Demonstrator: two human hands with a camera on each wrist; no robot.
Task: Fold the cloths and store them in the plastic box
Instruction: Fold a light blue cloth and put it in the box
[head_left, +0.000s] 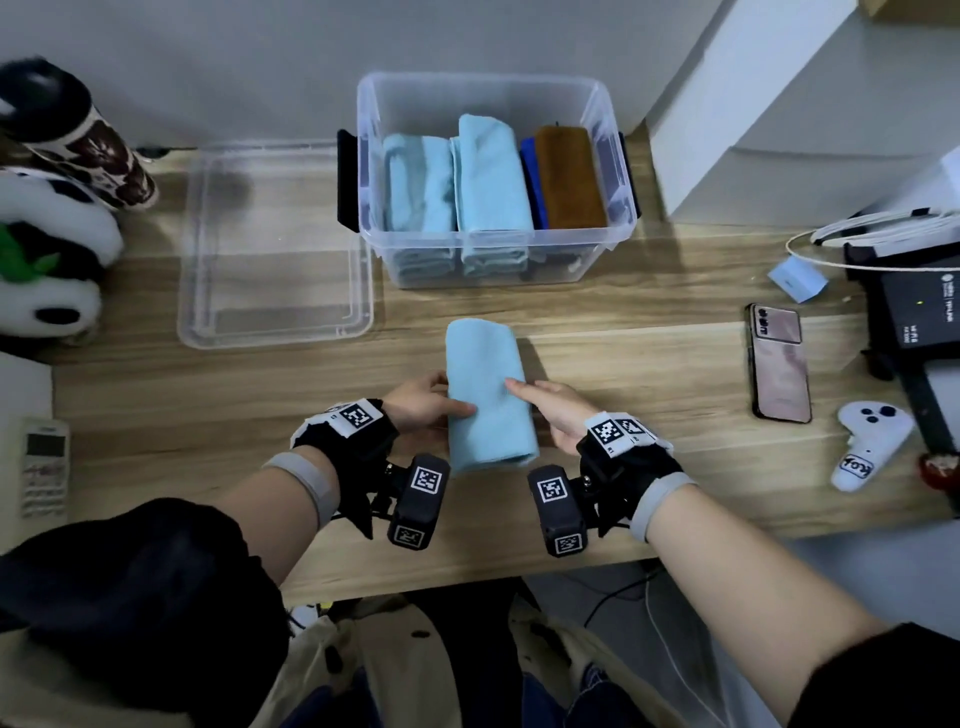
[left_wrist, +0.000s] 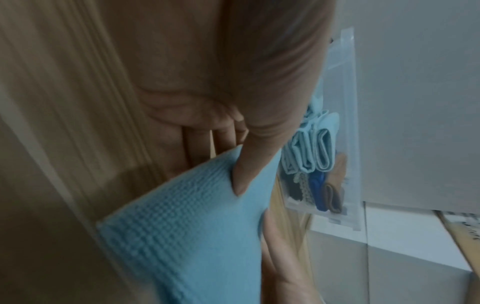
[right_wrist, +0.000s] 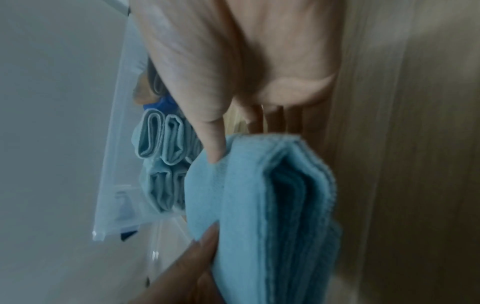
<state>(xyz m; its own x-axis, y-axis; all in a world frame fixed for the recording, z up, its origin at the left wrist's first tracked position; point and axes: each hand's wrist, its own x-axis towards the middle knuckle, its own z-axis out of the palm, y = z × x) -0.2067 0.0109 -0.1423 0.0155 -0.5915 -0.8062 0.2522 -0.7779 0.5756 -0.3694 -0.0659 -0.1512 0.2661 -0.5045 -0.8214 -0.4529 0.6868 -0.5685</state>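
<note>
Light blue and folded into a long narrow bundle, the cloth (head_left: 488, 395) sits on the wooden worktop (head_left: 649, 415) squarely between the two hands. The left hand (head_left: 423, 402) grips it from its side, thumb pressed on top and fingers tucked underneath, as the left wrist view shows. The right hand (head_left: 556, 410) pinches the opposite edge, thumb on the upper layer, fingers going in below the stacked folds. Beyond the fingertips, well apart from the bundle, stands the clear plastic box (head_left: 496, 260), holding folded light blue cloths (head_left: 457, 182), a dark blue one (head_left: 534, 182) and a brown one (head_left: 569, 179) on edge. Out past the left hand lies the clear lid (head_left: 275, 312). Out past the right hand, a phone (head_left: 779, 364) and a white controller (head_left: 867, 447).
</note>
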